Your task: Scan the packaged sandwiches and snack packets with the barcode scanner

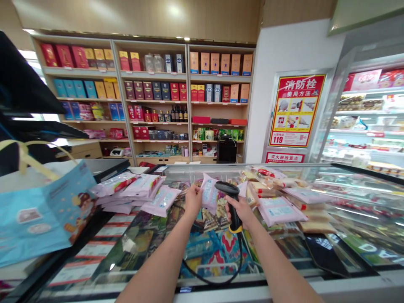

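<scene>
Over the glass top of a freezer (132,256), my left hand (193,200) pinches the edge of a small pale pink packet (209,194), its blue-printed side turned up. My right hand (241,210) is wrapped round the grip of a black barcode scanner (232,206) with a yellow base. The scanner's head points left, close against the packet, and its cable (221,281) loops down in front. Similar pink packets (142,187) are piled to the left of my left hand. Another pink packet (280,209) lies to the right, beside clear bags of food (271,172).
A blue printed carrier bag (41,210) with yellow handles stands on the left, below a dark screen (25,80). On the right lies a black phone-like slab (325,254). Shelves (156,75) of boxes and bottles line the back; a lit fridge (372,118) stands far right.
</scene>
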A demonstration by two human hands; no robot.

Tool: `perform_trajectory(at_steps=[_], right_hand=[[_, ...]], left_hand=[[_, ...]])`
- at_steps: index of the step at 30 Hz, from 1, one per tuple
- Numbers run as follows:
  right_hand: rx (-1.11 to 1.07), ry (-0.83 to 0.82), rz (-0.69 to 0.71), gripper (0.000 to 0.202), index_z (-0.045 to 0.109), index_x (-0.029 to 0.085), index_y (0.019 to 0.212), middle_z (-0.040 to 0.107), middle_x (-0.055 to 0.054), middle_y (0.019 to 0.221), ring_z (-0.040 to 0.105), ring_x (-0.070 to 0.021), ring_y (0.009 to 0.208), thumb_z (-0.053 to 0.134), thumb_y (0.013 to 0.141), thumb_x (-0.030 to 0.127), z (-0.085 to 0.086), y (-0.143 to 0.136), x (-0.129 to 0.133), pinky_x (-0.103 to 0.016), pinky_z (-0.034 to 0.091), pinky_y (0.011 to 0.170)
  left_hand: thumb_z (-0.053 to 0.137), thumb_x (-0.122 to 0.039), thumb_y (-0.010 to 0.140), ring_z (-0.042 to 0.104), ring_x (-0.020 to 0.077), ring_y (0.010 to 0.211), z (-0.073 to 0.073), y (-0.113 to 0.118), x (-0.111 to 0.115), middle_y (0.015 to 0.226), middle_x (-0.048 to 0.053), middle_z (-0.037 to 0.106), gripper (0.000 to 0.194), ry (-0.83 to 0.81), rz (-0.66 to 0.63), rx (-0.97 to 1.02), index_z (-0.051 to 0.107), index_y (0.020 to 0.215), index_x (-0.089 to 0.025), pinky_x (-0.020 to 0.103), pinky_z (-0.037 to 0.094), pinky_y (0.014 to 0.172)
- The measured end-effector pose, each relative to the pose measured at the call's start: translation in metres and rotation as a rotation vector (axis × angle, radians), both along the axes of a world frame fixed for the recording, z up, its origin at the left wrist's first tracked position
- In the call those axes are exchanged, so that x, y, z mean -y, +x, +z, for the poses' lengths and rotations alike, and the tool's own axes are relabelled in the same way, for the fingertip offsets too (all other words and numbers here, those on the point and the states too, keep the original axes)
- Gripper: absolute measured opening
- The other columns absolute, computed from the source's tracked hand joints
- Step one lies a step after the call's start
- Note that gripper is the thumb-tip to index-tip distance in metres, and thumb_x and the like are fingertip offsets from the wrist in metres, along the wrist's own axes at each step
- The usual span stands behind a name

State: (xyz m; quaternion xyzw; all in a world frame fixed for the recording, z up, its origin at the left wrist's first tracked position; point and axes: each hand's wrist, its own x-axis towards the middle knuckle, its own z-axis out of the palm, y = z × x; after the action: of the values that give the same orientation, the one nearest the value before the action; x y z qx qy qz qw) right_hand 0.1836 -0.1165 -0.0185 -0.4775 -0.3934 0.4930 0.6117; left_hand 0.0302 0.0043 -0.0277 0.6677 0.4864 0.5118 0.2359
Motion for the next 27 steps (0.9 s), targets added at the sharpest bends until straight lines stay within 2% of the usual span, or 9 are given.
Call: perform_trajectory(at_steps=[7,10,13,16,20,27], right_hand=[[0.043,-0.019,-0.013,0.047,0.052,0.018,0.061,0.052,0.004,0.042,0.047,-0.0096,0.032,0.074,0.061,0.059,0.001,-0.001,0.001,-0.023,0.043,0.034],[0.027,-0.022,-0.004,0.044,0.054,0.018,0.065,0.054,0.004,0.044,0.047,-0.0099,0.032,0.073,0.063,0.057,0.000,-0.002,0.000,-0.023,0.043,0.034],[-0.001,-0.017,-0.004,0.041,0.056,0.019,0.071,0.056,0.004,0.047,0.047,-0.0098,0.033,0.075,0.063,0.054,-0.001,-0.010,-0.005,-0.023,0.043,0.034],[0.014,0.007,0.018,0.041,0.054,0.020,0.068,0.054,0.005,0.046,0.047,-0.0100,0.033,0.074,0.063,0.055,0.001,-0.027,-0.012,-0.023,0.042,0.033],[0.073,0.028,0.098,0.042,0.052,0.019,0.061,0.052,0.004,0.044,0.048,-0.0102,0.033,0.072,0.066,0.055,0.015,-0.062,-0.025,-0.024,0.043,0.035],[0.077,0.085,0.283,0.043,0.051,0.019,0.062,0.051,0.005,0.039,0.048,-0.0105,0.032,0.071,0.066,0.057,0.041,-0.145,-0.051,-0.023,0.043,0.035]], left_hand=[[0.054,-0.019,0.078,0.059,0.0169,0.071,0.007,0.002,0.010,0.064,-0.002,0.056,0.016,-0.050,-0.008,-0.070,0.045,0.065,-0.022,0.026,0.041,0.068],[0.055,-0.018,0.077,0.058,0.0163,0.071,0.008,0.003,0.012,0.064,-0.002,0.055,0.017,-0.050,0.003,-0.066,0.045,0.064,-0.021,0.026,0.041,0.070],[0.055,-0.016,0.076,0.056,0.0152,0.069,0.011,0.001,0.010,0.063,-0.003,0.054,0.018,-0.050,0.024,-0.058,0.044,0.063,-0.021,0.025,0.041,0.069],[0.056,-0.016,0.075,0.055,0.0142,0.067,0.017,-0.011,0.003,0.061,-0.003,0.052,0.019,-0.060,0.054,-0.021,0.044,0.062,-0.021,0.025,0.040,0.068],[0.055,-0.018,0.076,0.054,0.0138,0.065,0.029,-0.050,-0.009,0.061,-0.004,0.051,0.018,-0.066,0.135,0.032,0.043,0.063,-0.021,0.023,0.040,0.064],[0.055,-0.023,0.077,0.059,0.0161,0.071,0.058,-0.161,-0.036,0.066,-0.001,0.058,0.015,-0.005,0.377,-0.037,0.046,0.066,-0.021,0.024,0.043,0.067]])
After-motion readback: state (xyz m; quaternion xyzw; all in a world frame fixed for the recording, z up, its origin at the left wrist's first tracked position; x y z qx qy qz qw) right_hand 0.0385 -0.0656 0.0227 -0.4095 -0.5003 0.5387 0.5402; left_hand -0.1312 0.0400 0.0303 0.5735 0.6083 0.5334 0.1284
